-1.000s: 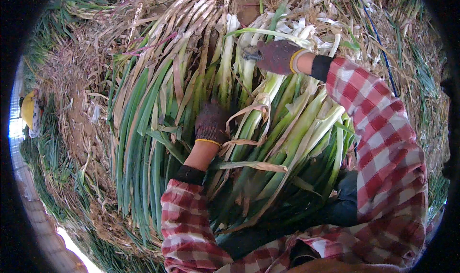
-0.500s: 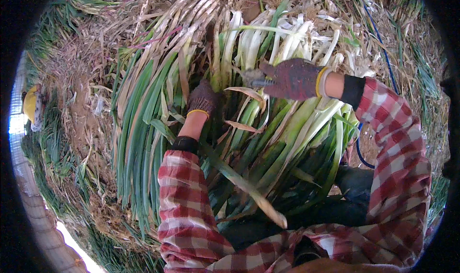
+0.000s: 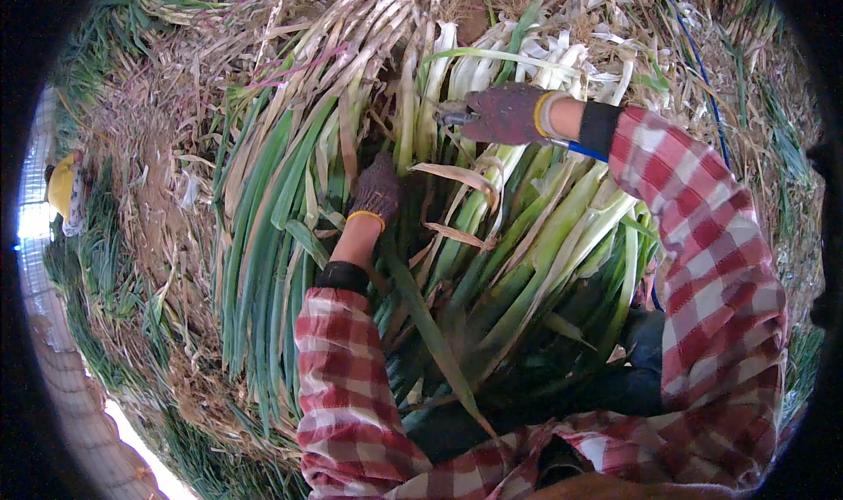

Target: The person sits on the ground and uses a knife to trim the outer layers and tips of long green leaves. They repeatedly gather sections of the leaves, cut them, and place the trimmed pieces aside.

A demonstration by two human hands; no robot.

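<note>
Far left of both hands, a small figure in yellow [image 3: 61, 186] is showing at the rim, too small to make out. Between it and the left hand, soil and dry leaf litter [image 3: 158, 175] are covering the ground. Just left of the left hand, a bundle of long green stalks [image 3: 283, 171] is lying with its brown-sheathed ends pointing away from the person and its leaves trailing nearer.

The left hand [image 3: 376, 188], in a dark glove with a yellow cuff edge, is resting among the stalks; its fingers are partly hidden, and I cannot tell whether they are gripping. Below this hand, one loose green leaf [image 3: 430, 324] is hanging toward the person. Between the hands, a dry curled leaf [image 3: 457, 176] is lying across the stalks.

The right hand [image 3: 507, 115], likewise gloved, is closing around a grey tool [image 3: 453, 114], whose end is projecting leftward from the fist. Beyond and below this hand, pale, cleaner stalks [image 3: 562, 223] are fanning out. A blue tube [image 3: 587, 151] is showing just under the right wrist. Farther right, a blue line [image 3: 699, 65] is running along the litter.
</note>
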